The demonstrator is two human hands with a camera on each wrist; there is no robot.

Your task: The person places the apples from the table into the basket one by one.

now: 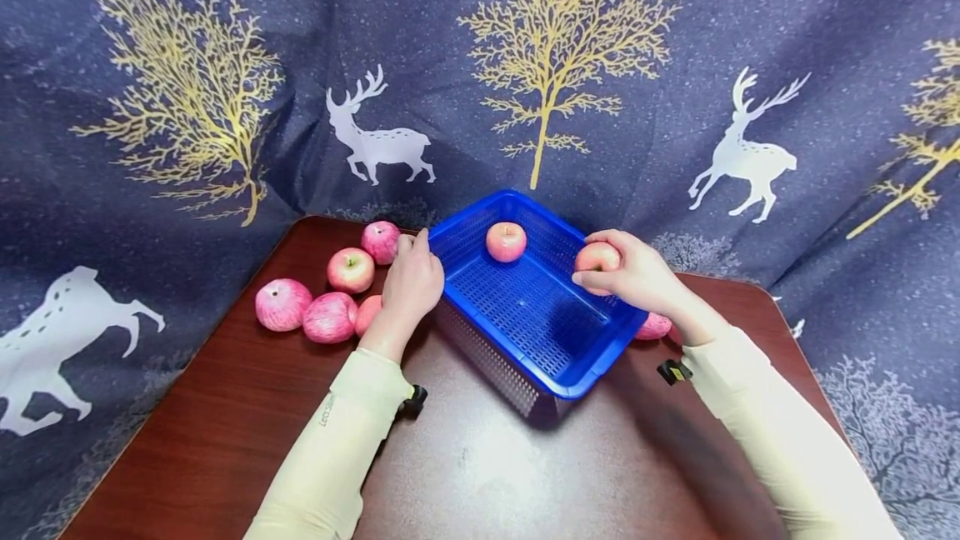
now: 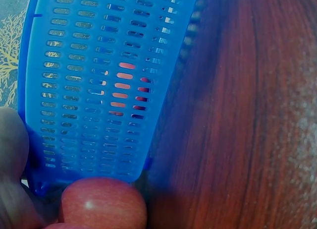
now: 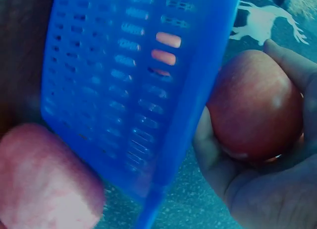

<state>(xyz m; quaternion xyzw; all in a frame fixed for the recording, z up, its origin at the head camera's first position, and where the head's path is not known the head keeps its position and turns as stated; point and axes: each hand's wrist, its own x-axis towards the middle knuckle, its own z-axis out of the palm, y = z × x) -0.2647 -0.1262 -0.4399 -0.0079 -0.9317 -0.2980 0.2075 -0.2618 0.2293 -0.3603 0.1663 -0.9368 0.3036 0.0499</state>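
Note:
My right hand (image 1: 633, 273) grips a red-yellow apple (image 1: 597, 261) over the right side of a blue perforated plastic basket (image 1: 517, 354). In the right wrist view, fingers and thumb curl round that apple (image 3: 257, 107) beside the basket rim. Another apple (image 1: 506, 242) sits inside, near the basket's far end. At the basket's left corner, my left hand (image 1: 414, 277) holds the rim, its fingertips partly hidden. The left wrist view has the thumb (image 2: 12, 144) by the rim, with an apple (image 2: 104, 204) close to the basket's outer wall.
Several apples (image 1: 330, 317) lie on the brown wooden table (image 1: 202, 415) left of the basket. More apples (image 1: 654, 326) lie right of it, partly hidden by the basket and right arm. A dark patterned cloth (image 1: 450, 65) hangs behind the table.

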